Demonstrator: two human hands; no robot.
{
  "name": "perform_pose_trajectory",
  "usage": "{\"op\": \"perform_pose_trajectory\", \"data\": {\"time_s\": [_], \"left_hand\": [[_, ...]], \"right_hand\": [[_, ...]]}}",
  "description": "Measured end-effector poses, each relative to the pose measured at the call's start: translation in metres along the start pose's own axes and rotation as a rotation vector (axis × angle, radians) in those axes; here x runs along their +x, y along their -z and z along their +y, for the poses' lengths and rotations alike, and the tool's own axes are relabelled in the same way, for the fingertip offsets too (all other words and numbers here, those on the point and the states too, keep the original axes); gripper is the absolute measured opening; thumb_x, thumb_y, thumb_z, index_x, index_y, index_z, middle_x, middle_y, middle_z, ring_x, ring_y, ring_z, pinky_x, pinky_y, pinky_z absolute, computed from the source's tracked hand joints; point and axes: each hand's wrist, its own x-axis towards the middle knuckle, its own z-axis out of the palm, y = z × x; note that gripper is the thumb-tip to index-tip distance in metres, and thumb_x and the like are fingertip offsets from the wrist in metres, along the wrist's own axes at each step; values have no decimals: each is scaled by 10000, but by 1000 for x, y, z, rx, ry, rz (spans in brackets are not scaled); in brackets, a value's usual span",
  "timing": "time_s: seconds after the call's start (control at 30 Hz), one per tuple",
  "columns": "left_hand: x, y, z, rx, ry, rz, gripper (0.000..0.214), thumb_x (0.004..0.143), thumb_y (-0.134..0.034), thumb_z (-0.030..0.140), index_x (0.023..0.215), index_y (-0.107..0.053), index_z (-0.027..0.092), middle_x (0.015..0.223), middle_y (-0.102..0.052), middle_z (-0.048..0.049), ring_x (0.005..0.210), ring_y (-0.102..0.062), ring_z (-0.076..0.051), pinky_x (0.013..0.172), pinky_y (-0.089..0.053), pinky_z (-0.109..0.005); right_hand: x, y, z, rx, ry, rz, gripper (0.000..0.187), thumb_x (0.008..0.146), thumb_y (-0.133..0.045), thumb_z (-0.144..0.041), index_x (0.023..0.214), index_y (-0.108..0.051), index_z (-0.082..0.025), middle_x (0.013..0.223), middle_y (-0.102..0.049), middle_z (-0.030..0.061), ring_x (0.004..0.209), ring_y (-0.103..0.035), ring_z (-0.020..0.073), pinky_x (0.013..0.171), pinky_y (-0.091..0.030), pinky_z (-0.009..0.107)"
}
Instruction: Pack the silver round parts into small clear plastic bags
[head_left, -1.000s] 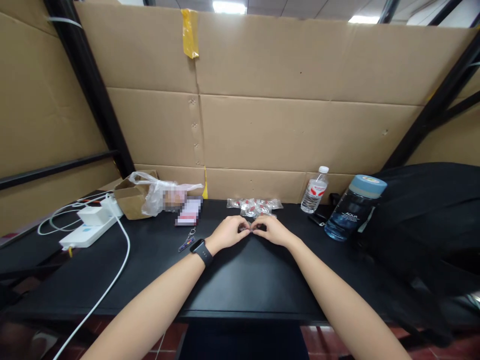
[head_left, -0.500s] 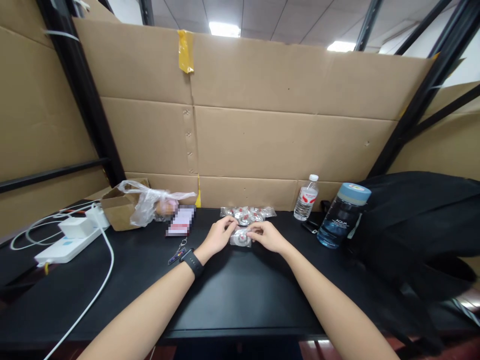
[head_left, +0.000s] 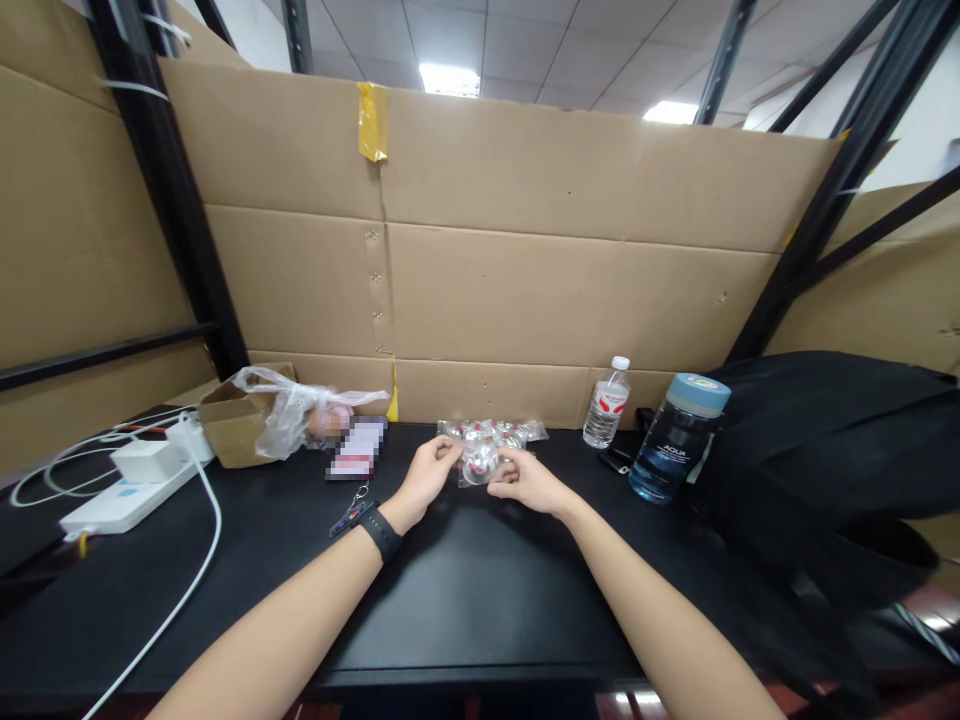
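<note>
**Reader:** With the blue-lidded bottle [head_left: 667, 455] as reference, what is the setting?

**Author:** A cardboard panel [head_left: 525, 310] rises behind it, beneath a tiled ceiling [head_left: 517, 55] with lit lamps [head_left: 450, 80]. It stands on the black desk [head_left: 465, 600], smooth and faintly glossy. A black backpack [head_left: 825, 450] sits just to its right.

**Reader:** And to its left?

**Author:** Well apart, a carton [head_left: 244, 442] and a white power strip [head_left: 120, 508]; near it, slightly behind, a water bottle [head_left: 606, 408].

**Reader:** How are the hands disposed?

**Author:** Left of the bottle, the right hand [head_left: 536, 483] nearer, the left hand [head_left: 424, 482] farther. Fingertips meet opposite edges of the front packet [head_left: 480, 463]; whether either pinch is closed cannot be told.

**Reader:** Where is that packet?

**Author:** Left of the bottle, in front of similar packets [head_left: 514, 432]: clear film around something silvery and red-marked.

**Reader:** Which step is this?

**Author:** Judging by posture, two-handed positioning of the packet. Further adjustment calls for light fingertip pressure, as the film probably slips and its neighbours could shift.
</note>
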Motion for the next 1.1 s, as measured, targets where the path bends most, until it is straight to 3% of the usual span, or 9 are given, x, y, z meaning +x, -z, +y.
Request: {"op": "perform_pose_trajectory", "data": {"time_s": [0.07,0.13,0.37,0.5,0.6,0.77,0.93,1.0,1.1], "left_hand": [[0,-1,1,-100,104,-17,345,836,-621,501,876,-631,158,860,-731,-65,771,-711,-195,687,-510,-272],[0,0,3,-124,143,-48,321,861,-574,476,845,-627,160,856,-732,-70,782,-721,-198,706,-517,-280],[-2,7,4,420,-135,-168,165,842,-602,327,861,-718,212,926,-758,-32,899,-702,-216,857,-508,-305],[-5,8,2,571,-174,-178,168,864,-589,308,967,-709,252,974,-763,-11,942,-706,-212,889,-495,-313],[-8,7,3,700,-211,-198,175,865,-580,269,1005,-685,264,979,-763,-1,971,-698,-213,931,-471,-341],[-12,5,3,800,-273,-246,223,851,-569,210,1057,-640,261,1024,-741,-9,1046,-657,-218,973,-441,-369],[-19,-1,11,808,-450,-155,549,824,-627,223,1350,-474,258,1378,-570,-97,1298,-507,-271,1032,-406,-423],[-23,-3,18,836,-549,-76,655,835,-652,257,1435,-391,260,1491,-453,-126,1395,-407,-287,1068,-374,-437],[-29,-4,29,922,-679,44,586,892,-628,284,1440,-421,273,1569,-352,-136,1449,-328,-303,1118,-301,-458]], "right_hand": [[1,0,-2,-48,7,27,361,769,-777,-476,914,-650,-171,748,-683,11,715,-654,168,667,-492,280],[1,2,-7,-50,-11,48,339,807,-734,-496,815,-641,-170,739,-684,21,730,-661,176,631,-471,265],[-5,32,-21,4,80,385,384,775,-753,-498,965,-711,-167,807,-732,51,681,-639,171,590,-469,272],[-10,46,-24,-196,174,370,347,832,-702,-462,1012,-767,-172,924,-761,82,803,-667,215,730,-513,335],[-15,51,-27,-316,209,375,353,838,-702,-432,1090,-757,-191,858,-745,65,734,-644,203,674,-500,322],[-19,53,-34,-224,287,500,340,832,-711,-438,1075,-713,-201,858,-700,55,748,-631,196,681,-502,315],[-17,51,-38,-64,338,669,318,876,-651,-469,1078,-638,-224,825,-654,44,677,-594,183,623,-487,307],[-14,46,-36,-16,301,642,309,862,-665,-476,1033,-644,-220,797,-654,44,628,-586,177,595,-478,310],[-8,32,-28,22,203,540,325,811,-720,-487,960,-681,-201,754,-658,43,598,-588,178,589,-486,320]]}}
